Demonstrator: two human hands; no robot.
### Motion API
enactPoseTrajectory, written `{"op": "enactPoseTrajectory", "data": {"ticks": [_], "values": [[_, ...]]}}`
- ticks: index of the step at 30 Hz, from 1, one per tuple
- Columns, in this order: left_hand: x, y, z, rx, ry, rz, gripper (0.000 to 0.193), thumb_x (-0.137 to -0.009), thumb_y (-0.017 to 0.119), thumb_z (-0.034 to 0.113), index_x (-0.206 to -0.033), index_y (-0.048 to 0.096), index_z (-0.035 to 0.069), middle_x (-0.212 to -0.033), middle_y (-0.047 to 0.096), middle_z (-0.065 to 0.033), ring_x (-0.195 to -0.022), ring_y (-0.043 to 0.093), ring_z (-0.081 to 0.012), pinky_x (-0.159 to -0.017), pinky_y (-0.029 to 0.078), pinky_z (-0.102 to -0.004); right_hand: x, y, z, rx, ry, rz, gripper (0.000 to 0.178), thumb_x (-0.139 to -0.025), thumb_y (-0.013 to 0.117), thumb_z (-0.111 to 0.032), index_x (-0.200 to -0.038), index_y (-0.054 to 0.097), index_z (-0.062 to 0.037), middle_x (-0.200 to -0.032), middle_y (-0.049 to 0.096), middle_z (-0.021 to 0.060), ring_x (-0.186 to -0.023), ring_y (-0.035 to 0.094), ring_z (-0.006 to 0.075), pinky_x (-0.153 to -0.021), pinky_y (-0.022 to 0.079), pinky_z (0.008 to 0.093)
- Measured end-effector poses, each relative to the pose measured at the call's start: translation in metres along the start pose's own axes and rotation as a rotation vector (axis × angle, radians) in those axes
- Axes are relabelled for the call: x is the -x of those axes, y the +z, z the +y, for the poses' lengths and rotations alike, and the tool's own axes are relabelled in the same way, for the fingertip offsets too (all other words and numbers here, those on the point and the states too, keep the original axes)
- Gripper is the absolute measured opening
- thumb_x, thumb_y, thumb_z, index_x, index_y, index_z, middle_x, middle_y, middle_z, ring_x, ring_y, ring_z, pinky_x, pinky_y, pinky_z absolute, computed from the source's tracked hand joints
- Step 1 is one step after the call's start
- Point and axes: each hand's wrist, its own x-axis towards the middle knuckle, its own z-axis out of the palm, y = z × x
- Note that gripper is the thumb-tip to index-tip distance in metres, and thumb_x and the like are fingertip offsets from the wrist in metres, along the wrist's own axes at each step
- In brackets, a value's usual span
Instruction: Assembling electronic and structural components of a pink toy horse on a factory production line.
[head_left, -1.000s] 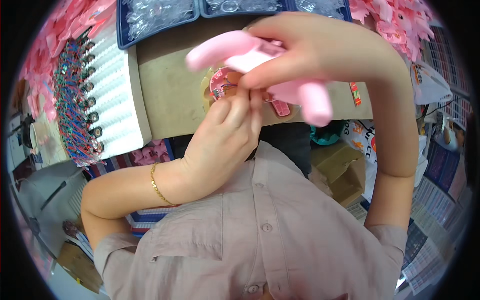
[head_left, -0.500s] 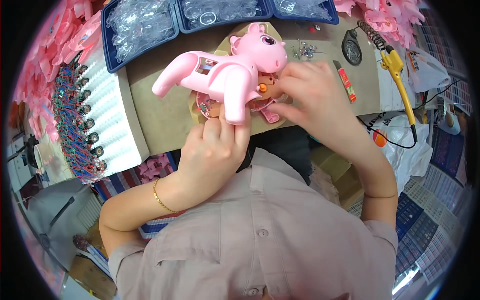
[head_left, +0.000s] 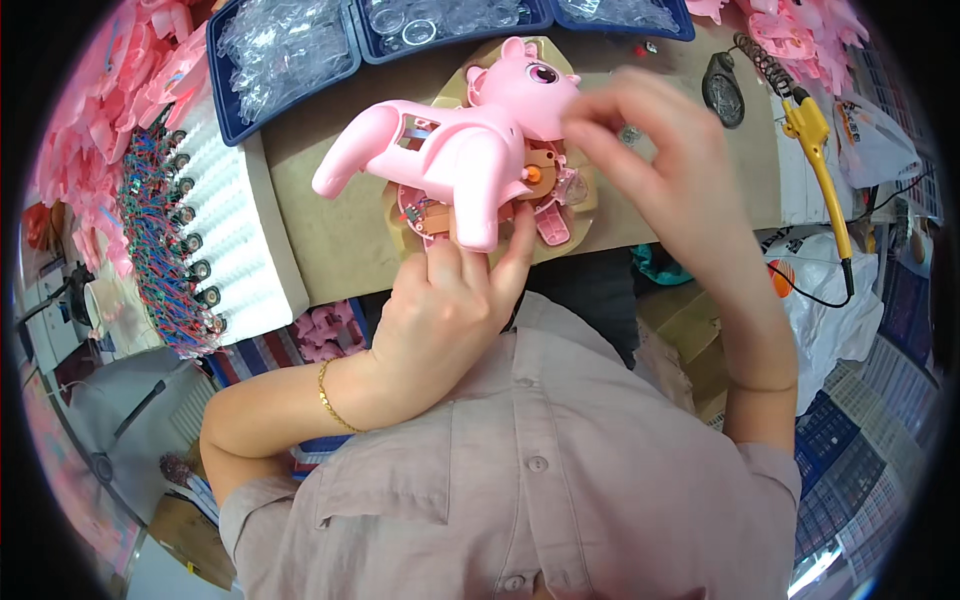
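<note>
A pink plastic toy pony (head_left: 478, 158) lies on its side over a tan holder (head_left: 585, 210) at the table's near edge. Its far body half shows open, with a brown gear housing (head_left: 540, 172) and an orange knob inside. Beside the housing is a small clear plastic piece (head_left: 572, 188). My left hand (head_left: 445, 310) grips the pony from below, fingers around the foreleg and the index finger reaching to the open body. My right hand (head_left: 655, 135) is raised just right of the pony's head, apart from the body. It is smeared by motion, thumb and fingertips close together; whether they hold anything is unclear.
Blue trays (head_left: 285, 65) of clear plastic parts line the back. Bundled wires (head_left: 155, 240) lie on white foam (head_left: 235, 215) at left. Pink toy parts (head_left: 110, 110) are piled far left. At right are a dark oval object (head_left: 723, 92) and a yellow-handled tool (head_left: 815, 150) with a coiled cord.
My right hand has lifted from the open body, up and to the right, uncovering the clear piece. It now hides the red-handled tool. My left hand stays on the pony, index finger spread farther right.
</note>
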Motion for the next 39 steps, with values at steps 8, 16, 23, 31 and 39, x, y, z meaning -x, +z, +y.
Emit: {"op": "enactPoseTrajectory", "data": {"ticks": [8, 16, 23, 31, 39], "values": [[-0.005, -0.002, 0.008, -0.042, 0.022, -0.052, 0.047, -0.077, 0.054, 0.011, -0.124, 0.059, 0.01, -0.063, 0.042, 0.0006, -0.059, 0.042, -0.0131, -0.051, 0.034, -0.0256, -0.079, 0.023, -0.058, 0.39, -0.168, -0.768, 0.037, -0.074, 0.062, -0.039, -0.075, 0.068, -0.0029, -0.065, 0.064, 0.013, -0.059, 0.064, 0.0297, -0.056, 0.05, 0.0361], [0.003, 0.004, 0.015, 0.027, -0.123, -0.064, 0.04, -0.076, 0.054, 0.008, -0.116, 0.06, 0.01, -0.07, 0.053, -0.004, -0.057, 0.042, -0.0136, -0.049, 0.035, -0.0245, -0.089, 0.028, -0.07, 0.376, 0.03, -0.795, 0.049, -0.07, 0.068, -0.032, -0.105, 0.06, 0.0022, -0.083, 0.066, 0.0198, -0.076, 0.066, 0.0326, -0.068, 0.052, 0.0379], [0.006, 0.008, 0.016, -0.119, -0.038, -0.038, 0.038, -0.082, 0.053, 0.01, -0.12, 0.057, 0.009, -0.116, 0.064, -0.0238, -0.058, 0.039, -0.0103, -0.051, 0.033, -0.0207, -0.063, 0.009, -0.059, -0.031, 0.321, -0.639, 0.065, -0.073, 0.073, -0.026, -0.127, 0.05, 0.0011, -0.115, 0.059, 0.0119, -0.107, 0.058, 0.021, -0.094, 0.043, 0.0337], [0.024, 0.024, 0.01, 0.495, -0.253, 0.191, 0.043, -0.074, 0.06, 0.012, -0.117, 0.06, 0.011, -0.115, 0.06, -0.0175, -0.071, 0.058, -0.0185, -0.063, 0.05, -0.0311, -0.054, 0.025, -0.038, 0.459, -0.437, -0.677, 0.065, -0.066, 0.077, -0.021, -0.125, 0.054, -0.0051, -0.11, 0.06, 0.0129, -0.108, 0.053, 0.0337, -0.101, 0.036, 0.0414], [0.085, 0.032, -0.018, 1.13, -0.454, 0.275, 0.029, -0.069, 0.06, -0.003, -0.096, 0.064, 0.005, -0.105, 0.063, -0.0117, -0.081, 0.059, -0.0264, -0.067, 0.048, -0.0351, -0.053, 0.027, -0.039, 0.48, -0.428, -0.705, 0.071, -0.06, 0.077, -0.02, -0.126, 0.054, -0.008, -0.115, 0.058, 0.0128, -0.11, 0.051, 0.0343, -0.1, 0.038, 0.0424]]}}
